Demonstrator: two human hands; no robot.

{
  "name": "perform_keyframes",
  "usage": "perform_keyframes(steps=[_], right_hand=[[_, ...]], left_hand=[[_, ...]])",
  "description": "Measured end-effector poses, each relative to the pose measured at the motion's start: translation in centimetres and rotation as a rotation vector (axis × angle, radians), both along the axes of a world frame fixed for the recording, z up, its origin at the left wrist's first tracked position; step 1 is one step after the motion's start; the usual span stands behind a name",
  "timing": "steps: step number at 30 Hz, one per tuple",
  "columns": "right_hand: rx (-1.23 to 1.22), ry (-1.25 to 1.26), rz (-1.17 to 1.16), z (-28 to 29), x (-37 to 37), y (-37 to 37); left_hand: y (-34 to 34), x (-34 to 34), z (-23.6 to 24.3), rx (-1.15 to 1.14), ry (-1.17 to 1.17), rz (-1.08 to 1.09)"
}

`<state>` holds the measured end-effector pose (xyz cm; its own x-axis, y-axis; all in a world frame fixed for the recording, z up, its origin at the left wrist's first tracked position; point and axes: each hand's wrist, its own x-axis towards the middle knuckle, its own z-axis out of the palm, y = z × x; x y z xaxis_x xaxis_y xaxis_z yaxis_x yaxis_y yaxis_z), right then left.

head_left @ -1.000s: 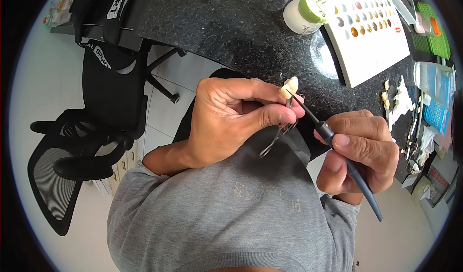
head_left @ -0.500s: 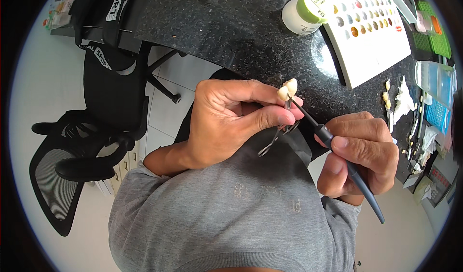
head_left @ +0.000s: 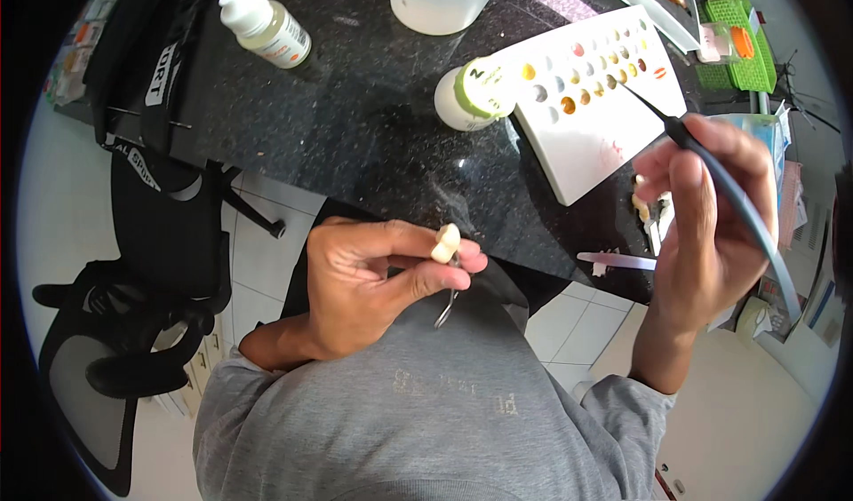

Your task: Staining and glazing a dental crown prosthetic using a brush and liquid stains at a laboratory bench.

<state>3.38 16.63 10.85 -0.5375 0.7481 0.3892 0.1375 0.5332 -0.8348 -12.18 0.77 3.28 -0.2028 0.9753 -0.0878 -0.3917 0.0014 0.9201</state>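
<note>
My left hand pinches a thin metal clamp between thumb and fingertips, in front of my chest. Cream-coloured dental crowns stand up at the clamp's end, just above the thumb; how the clamp joins them is hidden. My right hand is raised on the right, its fingers closed round a fine-tipped brush with a dark handle. The brush's tip points at the rows of coloured wells on a white palette; whether it touches a well I cannot tell.
Beside the palette stands a white jar with a green lid. A dropper bottle and a translucent container stand farther back on the black speckled table. Right: a green basket and a pale stick. Left: a black chair.
My right hand has carried the brush away from the crowns, up and right to the palette. The view has shifted, bringing the dropper bottle and translucent container into sight; my left hand still holds the clamp.
</note>
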Motion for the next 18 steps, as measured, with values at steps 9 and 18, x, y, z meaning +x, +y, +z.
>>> perform_keyframes(steps=[9, 18], right_hand=[[-0.046, -0.215, 0.121, -0.5, -1.9, 2.0], [-0.045, -0.234, 0.124, -0.6, -1.9, 2.1]], left_hand=[[0.6, 0.0, -0.3, 0.039, 0.033, 0.037], [0.8, -0.7, -0.1, 0.054, 0.049, -0.037]])
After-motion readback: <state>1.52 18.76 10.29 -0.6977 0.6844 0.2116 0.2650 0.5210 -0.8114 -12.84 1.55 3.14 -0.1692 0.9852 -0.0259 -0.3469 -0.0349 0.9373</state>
